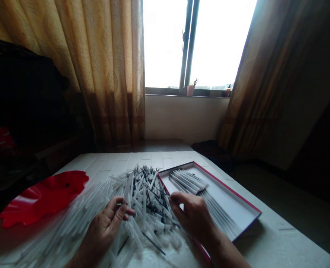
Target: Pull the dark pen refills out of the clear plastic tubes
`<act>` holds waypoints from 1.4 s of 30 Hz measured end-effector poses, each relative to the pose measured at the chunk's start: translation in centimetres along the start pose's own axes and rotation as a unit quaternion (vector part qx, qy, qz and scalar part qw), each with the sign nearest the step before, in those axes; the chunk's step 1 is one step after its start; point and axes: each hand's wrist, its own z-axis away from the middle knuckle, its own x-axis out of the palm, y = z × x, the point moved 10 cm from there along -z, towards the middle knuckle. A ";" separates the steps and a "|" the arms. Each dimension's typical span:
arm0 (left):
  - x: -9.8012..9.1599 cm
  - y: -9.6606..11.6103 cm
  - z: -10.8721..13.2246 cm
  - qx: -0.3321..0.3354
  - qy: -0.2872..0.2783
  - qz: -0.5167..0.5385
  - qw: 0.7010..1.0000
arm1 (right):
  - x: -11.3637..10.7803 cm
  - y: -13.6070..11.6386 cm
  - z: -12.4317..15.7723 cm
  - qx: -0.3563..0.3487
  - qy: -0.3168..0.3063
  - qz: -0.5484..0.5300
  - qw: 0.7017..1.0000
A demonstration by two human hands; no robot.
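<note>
My left hand (110,219) pinches a translucent flat plastic sleeve (128,188) that points up and away from me. Around it spreads a loose pile of clear plastic tubes (144,204), mixed with thin black sticks (154,243). Over the near left edge of a shallow white box with a red rim (223,201), my right hand (190,212) has thumb and forefinger together; anything between them is too small to make out. Slender grey sticks (187,180) lie side by side in the box, some partly behind my right hand.
A red wavy-edged plastic dish (50,197) sits at the table's left, beside a long bundle of clear tubes (67,219). The white brick-patterned table (288,230) reaches toward a window, with curtains (109,74) on both sides. A pink cup (190,90) stands on the sill.
</note>
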 end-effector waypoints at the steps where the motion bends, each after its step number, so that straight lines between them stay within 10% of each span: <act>1: 0.0 -0.2 0.0 -0.007 0.002 0.024 1.000 | 0.6 -0.4 0.1 -0.013 -0.017 0.021 1.000; 10: -0.1 -1.2 -0.7 -0.042 -0.028 0.121 0.991 | 3.6 -1.2 0.9 -0.009 -0.148 0.071 0.986; 23: 4.5 1.8 1.4 -0.056 -0.203 0.214 0.954 | 6.5 -4.1 2.0 0.092 -0.268 -0.216 0.934; 28: 0.2 5.0 1.4 0.155 -0.087 -0.015 0.984 | 5.8 -2.4 2.0 0.140 -0.234 -0.174 0.946; 32: -0.3 9.1 3.6 0.407 0.019 -0.266 0.874 | 6.3 -3.7 2.3 0.100 -0.282 -0.177 0.938; 42: 3.7 9.1 3.9 0.436 -0.115 -0.382 0.807 | 7.0 -6.5 2.7 -0.117 -0.330 0.169 0.921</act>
